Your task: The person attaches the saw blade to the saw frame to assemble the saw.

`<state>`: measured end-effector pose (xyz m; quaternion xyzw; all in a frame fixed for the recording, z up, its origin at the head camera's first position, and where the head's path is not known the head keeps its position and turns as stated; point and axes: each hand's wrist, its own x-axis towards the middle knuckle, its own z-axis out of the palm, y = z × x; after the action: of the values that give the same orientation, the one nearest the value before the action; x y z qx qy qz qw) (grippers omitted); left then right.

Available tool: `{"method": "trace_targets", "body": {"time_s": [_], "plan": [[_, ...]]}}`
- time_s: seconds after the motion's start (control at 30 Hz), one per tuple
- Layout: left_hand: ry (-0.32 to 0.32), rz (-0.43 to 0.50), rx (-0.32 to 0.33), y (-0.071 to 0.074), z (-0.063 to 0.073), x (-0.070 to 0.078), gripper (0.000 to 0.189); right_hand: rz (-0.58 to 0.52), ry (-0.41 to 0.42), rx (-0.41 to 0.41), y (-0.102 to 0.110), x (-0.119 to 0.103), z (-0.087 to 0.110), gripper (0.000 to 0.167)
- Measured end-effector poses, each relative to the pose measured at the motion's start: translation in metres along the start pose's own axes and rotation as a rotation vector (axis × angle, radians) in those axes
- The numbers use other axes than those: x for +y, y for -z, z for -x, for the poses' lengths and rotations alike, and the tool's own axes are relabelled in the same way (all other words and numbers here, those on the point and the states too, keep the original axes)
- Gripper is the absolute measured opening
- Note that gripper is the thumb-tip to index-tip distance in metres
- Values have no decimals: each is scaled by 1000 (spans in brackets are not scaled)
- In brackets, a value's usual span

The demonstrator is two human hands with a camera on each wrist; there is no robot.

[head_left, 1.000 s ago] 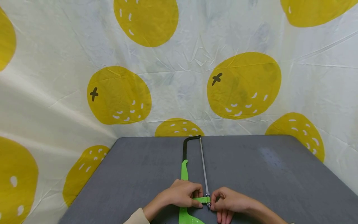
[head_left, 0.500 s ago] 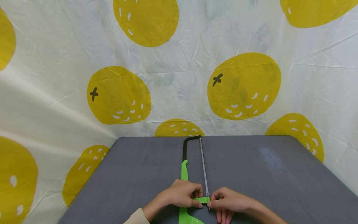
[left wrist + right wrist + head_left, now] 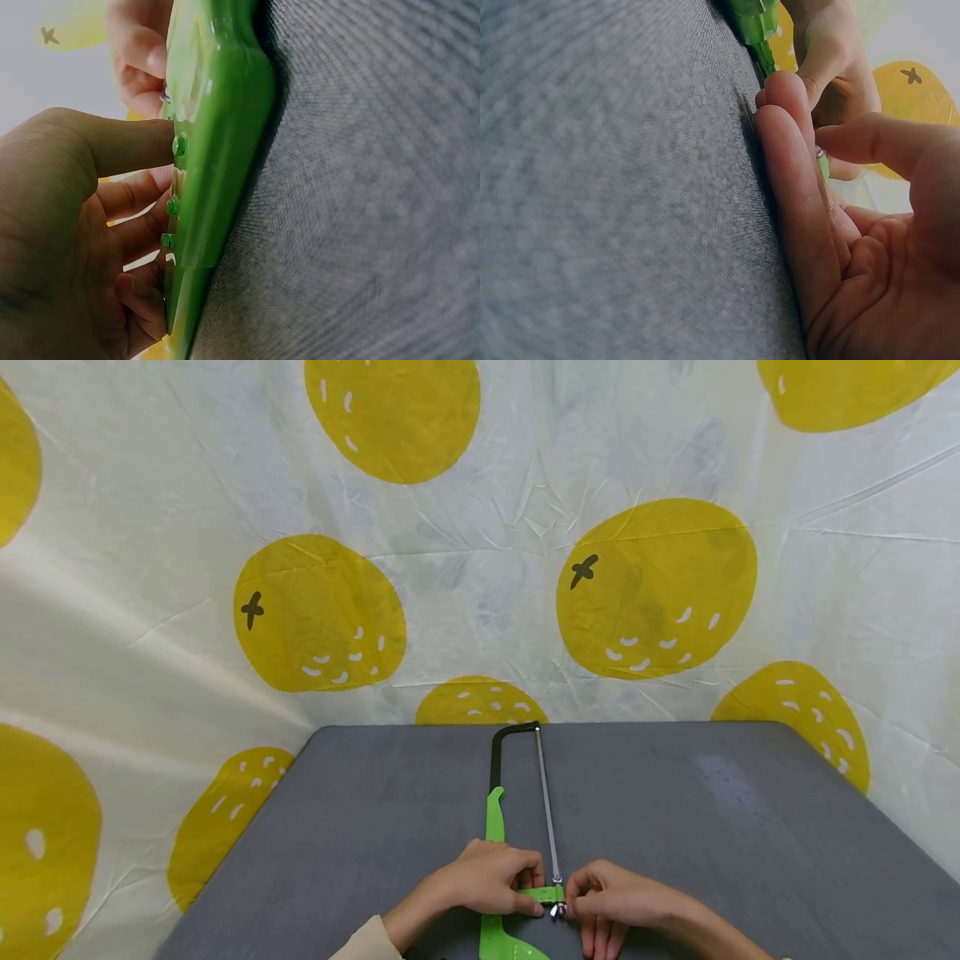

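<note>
A hacksaw [image 3: 494,818] with a bright green handle and black front frame lies flat, its blade [image 3: 547,814] on the right side. My left hand [image 3: 487,875] rests over the green frame, thumb and fingers holding the short green crosspiece [image 3: 542,895] near the blade's close end. Just below that end sits a small silver wing nut [image 3: 557,912]. The bent thumb and forefinger of my right hand [image 3: 621,897] are at the nut's right edge and appear to pinch it. In the right wrist view, fingers mostly hide the nut. The left wrist view shows the green handle [image 3: 225,150] close up.
The hacksaw lies on a grey fabric-covered table [image 3: 375,810] whose far edge meets the hanging cloth. That pale cloth [image 3: 480,610], printed with yellow fruit, surrounds the back and sides. A whitish patch [image 3: 727,781] marks the table at right.
The wing nut has turned: half a second ago the right thumb covered it, and now its wings show to the left of the thumb. The left hand and hacksaw stay in place.
</note>
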<state>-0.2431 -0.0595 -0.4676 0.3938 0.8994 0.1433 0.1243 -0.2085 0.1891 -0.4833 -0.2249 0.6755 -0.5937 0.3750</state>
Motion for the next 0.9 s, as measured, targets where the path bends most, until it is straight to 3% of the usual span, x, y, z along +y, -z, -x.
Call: {"method": "trace_targets", "body": {"time_s": [0.5,0.9], "plan": [[11,5,0,-1,-1,-1,18,-23,32,-25,2,4,-1,6],[1,-4,6,0,0,0,19,-5,39,-42,3,5,-2,10]]}}
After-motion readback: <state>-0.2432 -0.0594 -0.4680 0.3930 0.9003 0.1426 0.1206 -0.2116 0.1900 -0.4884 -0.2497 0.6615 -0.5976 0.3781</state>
